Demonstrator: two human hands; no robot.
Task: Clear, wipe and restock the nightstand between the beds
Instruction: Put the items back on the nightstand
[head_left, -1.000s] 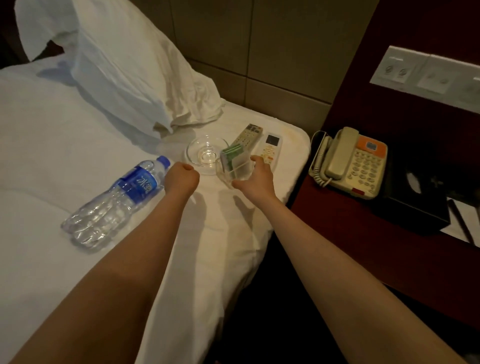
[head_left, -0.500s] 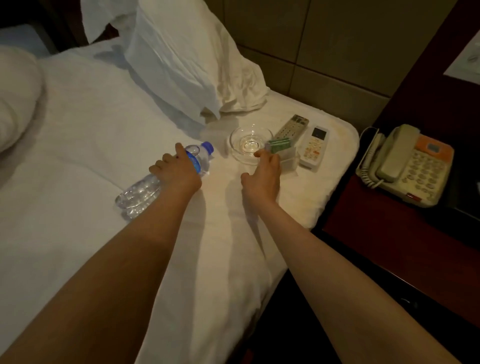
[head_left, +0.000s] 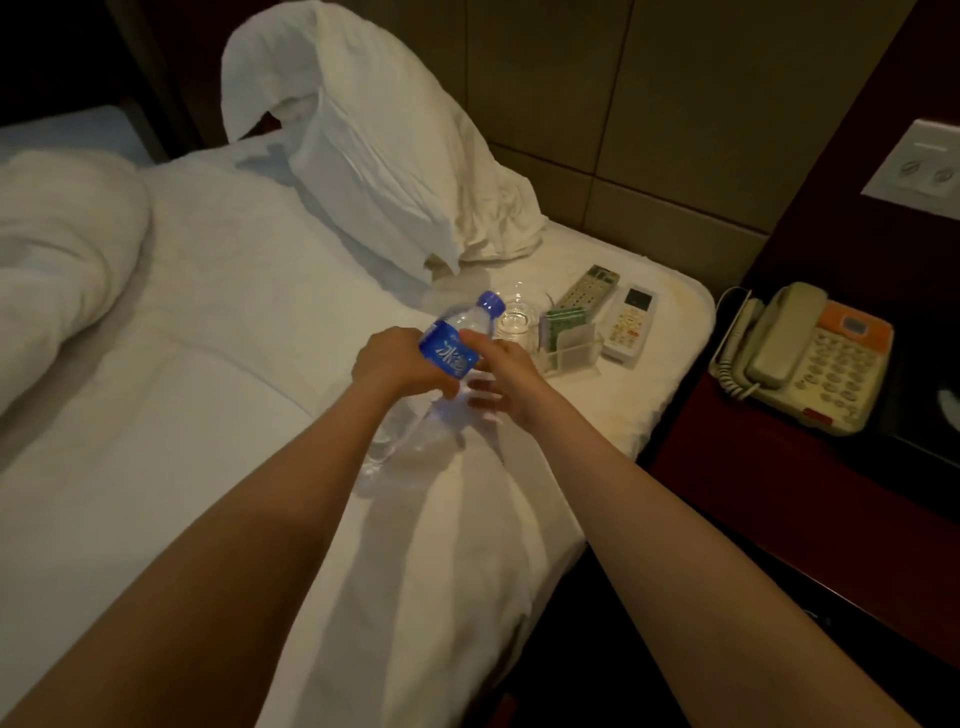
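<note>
**Bottle in the left hand, above the bed's corner**

Head view: the left hand (head_left: 395, 364) grips the water bottle (head_left: 449, 353) at its blue label, fingers curled round the far side and the knuckles toward the camera. The bottle is tilted, its blue cap (head_left: 491, 303) pointing up and away and its clear lower body slanting down toward the person. That lower part is blurred, so I cannot tell whether it touches the sheet.

The right hand (head_left: 511, 371) is just beside the bottle with its fingers straight and spread. Its thumb lies against the label's right edge, and the other fingers reach under the bottle, blurred.

On the bed (head_left: 182, 364), just beyond the cap, stands a small glass dish (head_left: 517, 319). To its right is a clear holder (head_left: 571, 348) with green packets, then a grey remote (head_left: 587, 288) and a white remote (head_left: 631, 325) lying side by side. A rumpled pillow (head_left: 374, 156) leans at the head of the bed.

The dark red nightstand (head_left: 779, 493) at right carries a beige telephone (head_left: 810, 358), well apart from both hands.
</note>
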